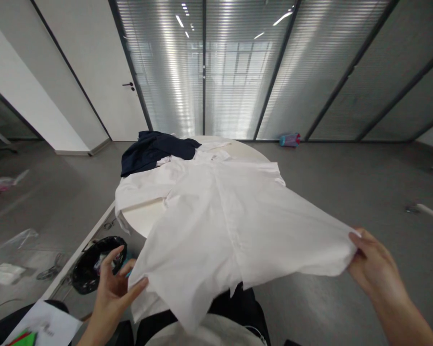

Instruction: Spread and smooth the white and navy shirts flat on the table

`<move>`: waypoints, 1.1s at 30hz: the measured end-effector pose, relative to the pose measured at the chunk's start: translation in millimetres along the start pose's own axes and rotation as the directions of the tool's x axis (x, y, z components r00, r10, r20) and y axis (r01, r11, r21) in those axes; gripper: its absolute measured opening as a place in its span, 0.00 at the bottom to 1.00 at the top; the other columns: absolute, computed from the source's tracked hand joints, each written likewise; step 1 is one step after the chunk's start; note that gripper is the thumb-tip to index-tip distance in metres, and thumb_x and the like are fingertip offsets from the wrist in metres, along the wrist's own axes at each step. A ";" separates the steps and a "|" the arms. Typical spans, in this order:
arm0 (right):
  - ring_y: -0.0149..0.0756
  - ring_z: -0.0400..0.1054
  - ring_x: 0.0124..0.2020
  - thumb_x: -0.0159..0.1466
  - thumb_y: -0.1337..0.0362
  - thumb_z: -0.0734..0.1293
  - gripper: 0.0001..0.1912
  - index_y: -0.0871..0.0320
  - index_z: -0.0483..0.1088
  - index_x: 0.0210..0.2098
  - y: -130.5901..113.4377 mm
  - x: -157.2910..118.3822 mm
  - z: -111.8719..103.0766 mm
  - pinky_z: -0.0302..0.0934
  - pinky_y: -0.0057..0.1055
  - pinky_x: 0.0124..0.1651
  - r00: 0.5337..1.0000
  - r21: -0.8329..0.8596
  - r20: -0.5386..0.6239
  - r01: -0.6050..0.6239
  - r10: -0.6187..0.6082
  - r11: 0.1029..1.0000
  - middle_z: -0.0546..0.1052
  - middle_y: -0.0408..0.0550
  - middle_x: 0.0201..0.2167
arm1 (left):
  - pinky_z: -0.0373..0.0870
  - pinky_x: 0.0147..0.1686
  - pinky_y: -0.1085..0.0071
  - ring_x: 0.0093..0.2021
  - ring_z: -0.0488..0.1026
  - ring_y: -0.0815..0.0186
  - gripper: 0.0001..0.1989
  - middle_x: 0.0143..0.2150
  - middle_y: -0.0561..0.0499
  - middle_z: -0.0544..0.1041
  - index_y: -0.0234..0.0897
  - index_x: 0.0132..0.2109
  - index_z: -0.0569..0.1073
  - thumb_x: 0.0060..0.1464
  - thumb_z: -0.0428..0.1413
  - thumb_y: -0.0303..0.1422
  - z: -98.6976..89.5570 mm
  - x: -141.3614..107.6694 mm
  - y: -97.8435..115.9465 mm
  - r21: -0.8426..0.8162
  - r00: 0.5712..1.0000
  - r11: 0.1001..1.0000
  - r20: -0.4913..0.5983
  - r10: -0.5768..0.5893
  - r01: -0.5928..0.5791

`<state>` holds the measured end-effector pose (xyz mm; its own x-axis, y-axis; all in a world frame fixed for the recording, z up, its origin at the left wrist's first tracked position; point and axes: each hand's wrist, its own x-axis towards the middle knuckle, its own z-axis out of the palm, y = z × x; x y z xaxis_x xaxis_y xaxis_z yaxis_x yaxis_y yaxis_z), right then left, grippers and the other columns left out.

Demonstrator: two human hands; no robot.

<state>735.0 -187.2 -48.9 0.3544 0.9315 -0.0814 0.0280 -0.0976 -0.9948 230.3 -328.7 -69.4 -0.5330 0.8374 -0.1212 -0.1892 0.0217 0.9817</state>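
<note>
Stretching from frame centre toward the lower corners, the white shirt [216, 226] has its hem pinched shut in the right hand [373, 266] at lower right, while the left hand [113, 283], fingers loosely spread, only touches the lower-left corner.

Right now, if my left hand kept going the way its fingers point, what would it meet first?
The left hand points up and right, thumb already on the white shirt's lower corner. Going on, it would likely meet more of that shirt, then the table edge; depth is unclear.
</note>
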 end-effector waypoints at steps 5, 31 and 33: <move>0.51 0.73 0.26 0.44 0.44 0.73 0.19 0.50 0.68 0.19 78.7 -25.2 -11.3 0.69 0.42 0.30 0.967 -0.376 0.115 -0.169 0.227 0.911 0.75 0.47 0.20 | 0.74 0.34 0.59 0.31 0.77 0.55 0.37 0.31 0.52 0.78 0.46 0.49 0.71 0.29 0.74 0.45 -11.1 -15.1 -53.1 0.092 0.915 0.920 0.112 -0.389 0.380; 0.43 0.60 0.65 0.71 0.59 0.51 0.24 0.58 0.68 0.60 -27.5 218.7 202.8 0.53 0.42 0.68 0.796 -0.696 0.431 0.593 -0.424 0.406 0.68 0.54 0.63 | 0.67 0.57 0.55 0.51 0.76 0.48 0.14 0.49 0.37 0.80 0.33 0.42 0.80 0.49 0.64 0.36 180.5 291.5 25.9 0.499 0.798 0.675 0.556 0.231 -0.543; 0.48 0.54 0.69 0.73 0.61 0.49 0.27 0.60 0.62 0.66 -24.9 253.9 215.2 0.49 0.49 0.69 0.864 -0.793 0.385 0.489 -0.324 0.363 0.61 0.57 0.68 | 0.58 0.64 0.52 0.62 0.68 0.44 0.20 0.58 0.34 0.74 0.33 0.50 0.78 0.50 0.64 0.37 198.0 313.6 6.6 0.534 0.766 0.598 0.600 0.231 -0.598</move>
<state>623.2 127.1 -57.8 -0.0625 0.9716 0.2282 0.9246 0.1425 -0.3533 225.3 42.2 -71.9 0.0434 0.9741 0.2217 0.6461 -0.1966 0.7375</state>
